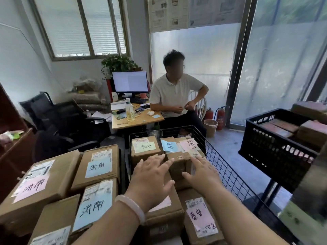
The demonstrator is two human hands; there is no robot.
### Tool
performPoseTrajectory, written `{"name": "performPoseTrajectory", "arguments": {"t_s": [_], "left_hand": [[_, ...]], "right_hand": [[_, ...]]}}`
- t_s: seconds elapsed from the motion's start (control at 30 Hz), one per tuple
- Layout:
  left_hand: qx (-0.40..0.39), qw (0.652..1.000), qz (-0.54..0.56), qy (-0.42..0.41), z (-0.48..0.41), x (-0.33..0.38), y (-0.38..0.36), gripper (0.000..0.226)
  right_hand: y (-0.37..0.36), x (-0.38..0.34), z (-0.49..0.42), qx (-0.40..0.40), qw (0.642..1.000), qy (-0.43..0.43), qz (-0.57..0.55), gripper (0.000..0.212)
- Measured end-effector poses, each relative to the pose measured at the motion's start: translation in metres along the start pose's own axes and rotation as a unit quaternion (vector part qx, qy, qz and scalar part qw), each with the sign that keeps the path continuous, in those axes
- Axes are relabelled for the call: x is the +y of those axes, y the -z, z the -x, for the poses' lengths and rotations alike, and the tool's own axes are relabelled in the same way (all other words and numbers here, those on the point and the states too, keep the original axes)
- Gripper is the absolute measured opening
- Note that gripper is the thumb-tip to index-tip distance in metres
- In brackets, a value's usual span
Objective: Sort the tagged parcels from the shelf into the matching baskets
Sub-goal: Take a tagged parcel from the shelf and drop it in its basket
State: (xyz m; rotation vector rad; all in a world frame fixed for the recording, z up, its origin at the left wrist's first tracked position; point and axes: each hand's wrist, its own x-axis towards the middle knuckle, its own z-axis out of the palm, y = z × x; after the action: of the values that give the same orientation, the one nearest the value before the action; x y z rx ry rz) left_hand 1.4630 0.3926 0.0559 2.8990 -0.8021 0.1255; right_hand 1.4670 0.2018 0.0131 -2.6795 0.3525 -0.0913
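Note:
A black wire basket (228, 167) in front of me holds several brown cardboard parcels with pink, blue and yellow tags. My left hand (152, 177) and my right hand (201, 172) hover over it with fingers spread and straight, on either side of a small brown parcel (177, 162). Neither hand grips anything. A pink-tagged parcel (201, 218) lies below my right forearm. To the left, another stack of parcels carries blue tags (99, 167) and a pink tag (33, 188).
A black plastic crate (276, 152) with parcels stands on the right at the shelf. A person (175, 96) sits at a wooden desk (138, 119) with a monitor behind the basket. A black office chair (67, 121) is at left.

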Motion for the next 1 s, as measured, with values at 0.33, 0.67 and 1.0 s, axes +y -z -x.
{"name": "performPoseTrajectory", "arguments": {"t_s": [0.33,0.67,1.0], "left_hand": [[0.033,0.995,0.013,-0.09,0.063,0.042,0.005,0.074],[0.069,0.958,0.089,-0.263,0.184,0.12,-0.003,0.076],[0.026,0.884,0.148,-0.443,0.294,0.236,-0.006,0.074]], "right_hand": [[0.037,-0.005,0.177,0.103,0.993,0.022,0.059,0.079],[0.038,0.01,0.376,0.202,0.967,-0.102,0.12,0.085],[0.069,0.037,0.557,0.269,0.902,-0.32,0.11,0.086]]}}
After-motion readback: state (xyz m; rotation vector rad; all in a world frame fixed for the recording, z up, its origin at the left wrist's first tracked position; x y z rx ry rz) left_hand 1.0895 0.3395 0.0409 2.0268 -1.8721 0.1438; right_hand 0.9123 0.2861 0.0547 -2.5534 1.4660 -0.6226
